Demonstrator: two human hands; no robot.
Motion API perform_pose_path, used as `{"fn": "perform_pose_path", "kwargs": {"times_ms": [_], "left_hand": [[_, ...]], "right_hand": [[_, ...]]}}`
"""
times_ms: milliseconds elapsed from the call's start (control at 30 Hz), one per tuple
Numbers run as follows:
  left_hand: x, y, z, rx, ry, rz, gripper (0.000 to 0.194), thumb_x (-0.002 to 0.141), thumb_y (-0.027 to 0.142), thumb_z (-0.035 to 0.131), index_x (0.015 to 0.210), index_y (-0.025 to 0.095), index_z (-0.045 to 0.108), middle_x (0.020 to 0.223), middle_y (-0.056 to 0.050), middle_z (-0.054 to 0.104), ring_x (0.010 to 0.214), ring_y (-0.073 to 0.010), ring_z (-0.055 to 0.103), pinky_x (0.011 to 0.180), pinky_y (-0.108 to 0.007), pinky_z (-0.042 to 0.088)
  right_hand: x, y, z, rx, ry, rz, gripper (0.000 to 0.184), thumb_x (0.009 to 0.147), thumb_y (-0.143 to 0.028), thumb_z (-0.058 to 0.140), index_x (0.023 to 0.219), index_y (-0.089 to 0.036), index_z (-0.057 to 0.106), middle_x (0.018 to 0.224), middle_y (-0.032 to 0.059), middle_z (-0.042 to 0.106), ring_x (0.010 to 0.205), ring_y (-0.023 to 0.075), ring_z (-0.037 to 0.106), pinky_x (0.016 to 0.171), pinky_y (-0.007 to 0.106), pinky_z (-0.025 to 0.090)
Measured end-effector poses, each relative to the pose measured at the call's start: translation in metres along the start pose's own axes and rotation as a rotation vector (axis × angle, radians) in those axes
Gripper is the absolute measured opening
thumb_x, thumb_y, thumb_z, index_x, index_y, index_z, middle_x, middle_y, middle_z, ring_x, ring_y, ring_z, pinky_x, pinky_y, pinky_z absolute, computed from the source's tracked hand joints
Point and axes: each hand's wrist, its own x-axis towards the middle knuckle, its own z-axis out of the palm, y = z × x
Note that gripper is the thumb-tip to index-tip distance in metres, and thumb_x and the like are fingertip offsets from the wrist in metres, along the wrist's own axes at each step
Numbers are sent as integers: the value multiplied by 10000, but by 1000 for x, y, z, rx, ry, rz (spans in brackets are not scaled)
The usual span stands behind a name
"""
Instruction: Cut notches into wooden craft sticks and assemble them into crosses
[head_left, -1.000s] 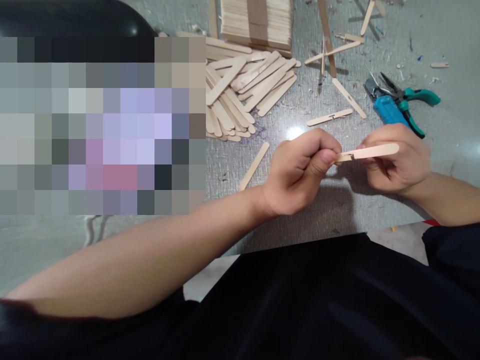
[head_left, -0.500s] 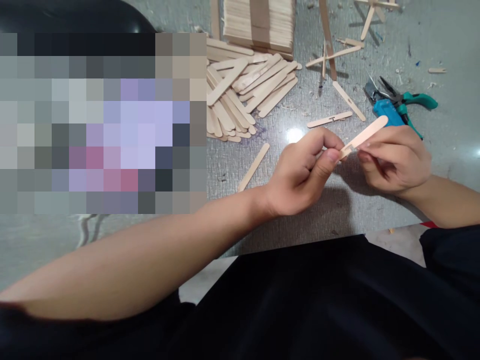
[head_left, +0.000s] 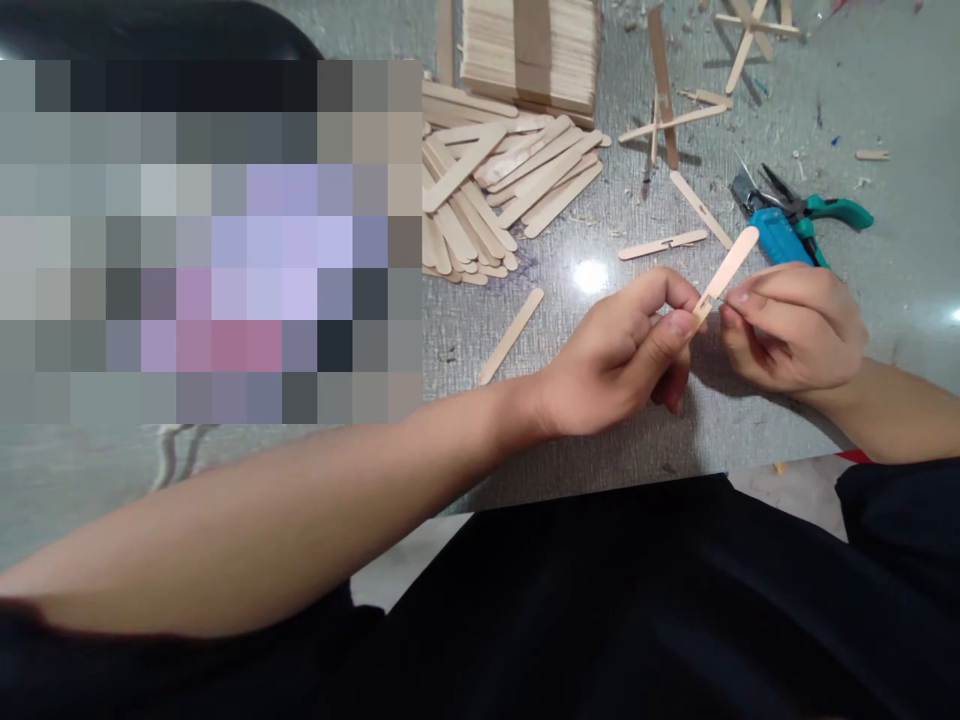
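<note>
My left hand [head_left: 637,345] pinches a wooden craft stick [head_left: 733,266] between thumb and forefinger. The stick slants up to the right and has a notch cut in it just above the thumb. Close by that notch, my right hand [head_left: 799,325] has thumb and fingertips pressed together; what is between them, if anything, is too small to make out. Beyond the hands lie two more craft sticks with cuts in their middles, one nearly level [head_left: 645,250] and one slanting [head_left: 699,207]. A plain craft stick [head_left: 511,337] lies left of my left hand.
A blue-handled cutter [head_left: 780,236] and green-handled pliers [head_left: 840,211] lie behind my right hand. At the back are a heap of loose craft sticks [head_left: 465,220], a banded bundle [head_left: 487,50], and crossed sticks [head_left: 750,28]. Small wood scraps litter the grey table [head_left: 555,470]. A pixelated patch hides the left.
The craft stick has tilted more upright in my left hand, whose lower fingers have shifted. My right hand stays pinched by the notch. The whole view has shifted slightly.
</note>
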Motion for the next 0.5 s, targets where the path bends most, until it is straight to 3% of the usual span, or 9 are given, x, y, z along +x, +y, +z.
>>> {"fn": "perform_pose_path", "kwargs": {"times_ms": [133, 333, 500], "left_hand": [[1, 1, 0, -41, -11, -22, 390, 1270, 640, 604, 1153, 278, 517, 665, 78, 706, 525, -140, 722, 507, -248, 545], [2, 2, 1, -34, -28, -25, 418, 1252, 657, 636, 1153, 268, 520, 666, 69, 709, 537, -136, 712, 520, -244, 555], [3, 0, 1, -91, -31, -49, 407, 1250, 650, 641, 1146, 276, 518, 610, 136, 525, 434, -94, 525, 462, -229, 489]], "right_hand": [[-4, -1, -3, -17, -102, 58, 189, 1180, -346, 730, 1368, -353, 744, 976, 15, 833, 774, 221, 833, 631, 378, 694], [3, -4, 2, 29, 11, 31, 227, 1158, -259, 743, 1373, -320, 783, 976, 2, 857, 761, 201, 836, 599, 342, 663], [9, -5, -1, 54, -15, 37, 207, 1109, -204, 810, 1311, -252, 807, 959, 16, 850, 776, 185, 828, 621, 309, 657]]}}
